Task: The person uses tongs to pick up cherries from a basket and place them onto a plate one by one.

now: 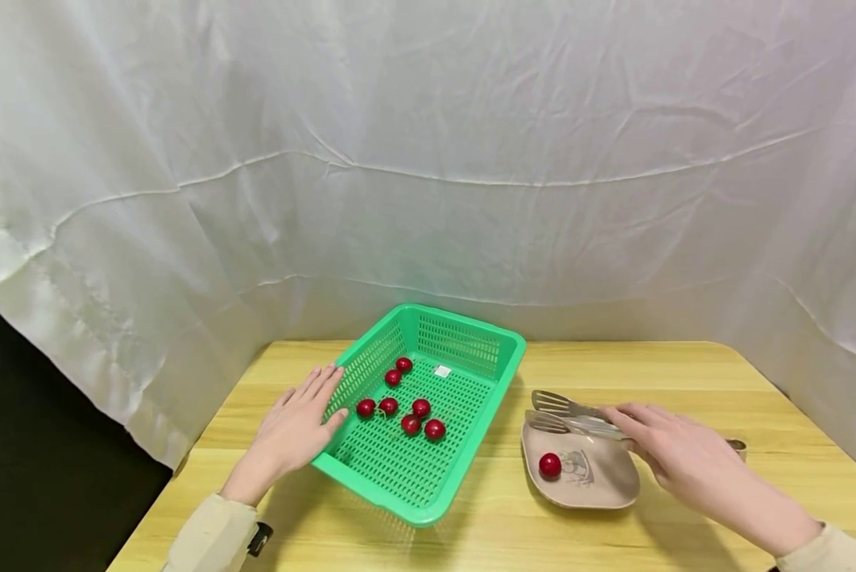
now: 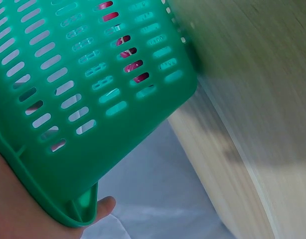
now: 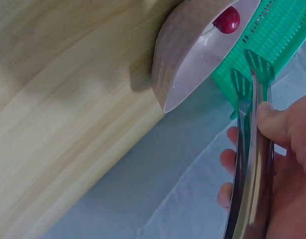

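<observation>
A green plastic basket [image 1: 463,457] with slotted walls holds several cherries [image 1: 411,424] spread over its floor. My left hand [image 1: 295,429] lies along its left rim, fingers straight and the thumb reaching over the inner side. My right hand [image 1: 692,457] grips metal tongs [image 3: 255,164] with slotted heads, the thumb on one arm and fingers round the other. The two tong heads stand apart, with nothing between them. Below them sits a pale square bowl [image 1: 606,492] with a printed figure inside, holding one cherry [image 1: 550,465].
Both containers are on a light wooden table [image 1: 492,532], the bowl to the right of the basket. A white cloth [image 1: 428,175] hangs behind the table and along its sides. A small white label [image 1: 443,371] lies in the basket. Something dark [image 1: 34,445] is at far left.
</observation>
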Demonstrator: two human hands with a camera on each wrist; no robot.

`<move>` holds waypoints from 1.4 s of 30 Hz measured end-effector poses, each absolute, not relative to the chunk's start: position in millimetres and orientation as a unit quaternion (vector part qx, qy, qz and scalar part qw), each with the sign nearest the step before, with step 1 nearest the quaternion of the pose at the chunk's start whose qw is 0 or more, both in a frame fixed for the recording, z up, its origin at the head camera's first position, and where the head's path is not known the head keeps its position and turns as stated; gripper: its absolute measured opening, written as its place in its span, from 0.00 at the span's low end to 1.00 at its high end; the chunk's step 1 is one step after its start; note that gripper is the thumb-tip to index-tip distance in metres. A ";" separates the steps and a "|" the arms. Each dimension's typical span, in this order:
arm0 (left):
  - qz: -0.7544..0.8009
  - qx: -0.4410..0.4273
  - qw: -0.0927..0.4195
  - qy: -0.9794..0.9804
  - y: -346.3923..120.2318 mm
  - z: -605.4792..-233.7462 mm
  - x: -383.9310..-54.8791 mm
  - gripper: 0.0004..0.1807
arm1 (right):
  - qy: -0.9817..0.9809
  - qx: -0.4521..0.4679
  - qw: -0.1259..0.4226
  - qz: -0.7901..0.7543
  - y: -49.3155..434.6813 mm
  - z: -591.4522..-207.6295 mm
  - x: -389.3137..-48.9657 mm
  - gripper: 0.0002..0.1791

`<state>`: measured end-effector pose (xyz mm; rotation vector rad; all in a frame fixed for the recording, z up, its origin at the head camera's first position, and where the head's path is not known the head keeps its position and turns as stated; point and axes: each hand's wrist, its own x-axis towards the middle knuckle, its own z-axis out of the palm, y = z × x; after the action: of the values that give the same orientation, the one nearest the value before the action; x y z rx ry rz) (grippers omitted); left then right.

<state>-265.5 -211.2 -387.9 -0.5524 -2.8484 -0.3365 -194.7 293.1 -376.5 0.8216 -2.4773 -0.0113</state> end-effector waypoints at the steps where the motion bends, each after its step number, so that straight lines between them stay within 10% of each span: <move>1: -0.115 -0.188 0.110 -0.969 -211.2 -388.1 -265.5 0.37 | -0.917 0.301 0.263 -0.002 292.9 -375.6 -195.1 0.34; 42: -0.114 -0.181 0.110 -0.971 -209.7 -389.4 -267.0 0.36 | -0.914 0.318 0.250 0.017 241.9 -336.9 -242.0 0.32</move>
<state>-267.0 -209.7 -389.4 -0.5318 -2.8518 -0.3353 -242.0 241.9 -336.9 0.8650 -2.4898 0.0458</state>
